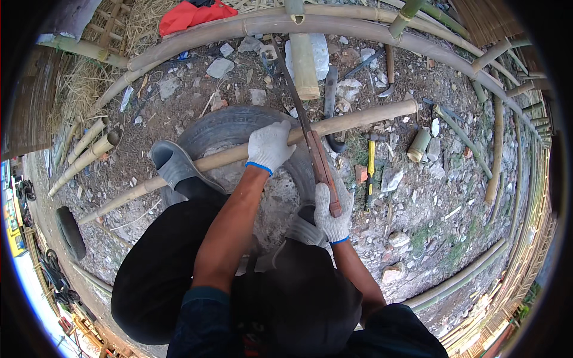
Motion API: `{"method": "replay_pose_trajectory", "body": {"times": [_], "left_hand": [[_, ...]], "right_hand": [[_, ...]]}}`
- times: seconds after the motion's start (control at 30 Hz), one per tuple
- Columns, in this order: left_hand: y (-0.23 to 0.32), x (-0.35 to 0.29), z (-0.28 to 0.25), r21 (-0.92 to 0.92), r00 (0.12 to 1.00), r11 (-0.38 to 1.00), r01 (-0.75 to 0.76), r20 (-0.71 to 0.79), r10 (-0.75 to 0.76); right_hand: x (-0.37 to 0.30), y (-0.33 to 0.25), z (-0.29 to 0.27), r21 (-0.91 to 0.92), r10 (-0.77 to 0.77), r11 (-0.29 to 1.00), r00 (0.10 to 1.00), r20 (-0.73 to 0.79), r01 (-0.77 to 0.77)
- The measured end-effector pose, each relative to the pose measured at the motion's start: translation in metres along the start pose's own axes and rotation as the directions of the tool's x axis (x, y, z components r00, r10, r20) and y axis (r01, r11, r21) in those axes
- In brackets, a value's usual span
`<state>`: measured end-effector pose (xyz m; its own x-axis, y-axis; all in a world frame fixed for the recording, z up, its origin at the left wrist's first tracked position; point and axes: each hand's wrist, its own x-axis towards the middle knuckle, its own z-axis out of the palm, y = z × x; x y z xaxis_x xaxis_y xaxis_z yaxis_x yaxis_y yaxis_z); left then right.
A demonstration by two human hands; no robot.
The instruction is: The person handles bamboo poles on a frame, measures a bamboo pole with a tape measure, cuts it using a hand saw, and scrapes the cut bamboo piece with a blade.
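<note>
A long pale bamboo pole [215, 157] runs aslant across an old tyre [206, 126] between my feet. My left hand [271, 147], in a white knitted glove with a blue cuff, is closed over the pole's top near its middle. Just right of it, a handsaw [323, 173] with a brown wooden handle and a long, narrow dark blade crosses the pole. My right hand [335, 213], gloved alike, grips the lower end of that handle. The blade's teeth are too fine to make out. My left shoe [174, 161] rests beside the pole.
A yellow-and-black hammer [370, 170], a short bamboo piece [419, 145] and a sickle-like tool [389, 65] lie on the rubble to the right. Thick bamboo rails [233, 27] curve along the far side, with red cloth [194, 17] behind. Cut bamboo [95, 152] lies at left.
</note>
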<state>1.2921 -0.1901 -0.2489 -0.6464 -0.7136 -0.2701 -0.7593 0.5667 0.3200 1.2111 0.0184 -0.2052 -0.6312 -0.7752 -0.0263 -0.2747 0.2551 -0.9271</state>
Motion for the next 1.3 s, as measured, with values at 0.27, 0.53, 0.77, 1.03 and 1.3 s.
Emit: {"method": "replay_pose_trajectory", "body": {"times": [0.27,0.53,0.77,1.03,1.3], "left_hand": [[-0.013,0.030,-0.016,0.035,0.996,0.999,0.041,0.083,-0.044],[-0.026,0.038,-0.013,0.063,0.996,0.995,0.074,0.054,-0.078],[-0.019,0.046,-0.019,0.048,0.995,0.994,0.097,0.027,-0.098],[-0.041,0.060,-0.039,0.004,0.989,0.989,0.147,0.000,-0.147],[-0.019,0.064,-0.029,-0.007,0.993,0.994,0.109,0.042,-0.109]], "right_hand": [[0.048,0.018,0.015,0.019,-0.095,0.995,0.995,0.031,0.095],[-0.001,-0.040,-0.036,-0.149,0.115,0.983,0.991,0.070,-0.103],[-0.048,-0.049,-0.079,0.134,0.265,0.952,0.960,0.088,-0.275],[-0.023,-0.039,-0.046,-0.063,-0.031,0.997,0.995,0.099,0.037],[0.090,-0.036,0.015,-0.220,-0.061,0.973,0.996,0.065,0.074]]}}
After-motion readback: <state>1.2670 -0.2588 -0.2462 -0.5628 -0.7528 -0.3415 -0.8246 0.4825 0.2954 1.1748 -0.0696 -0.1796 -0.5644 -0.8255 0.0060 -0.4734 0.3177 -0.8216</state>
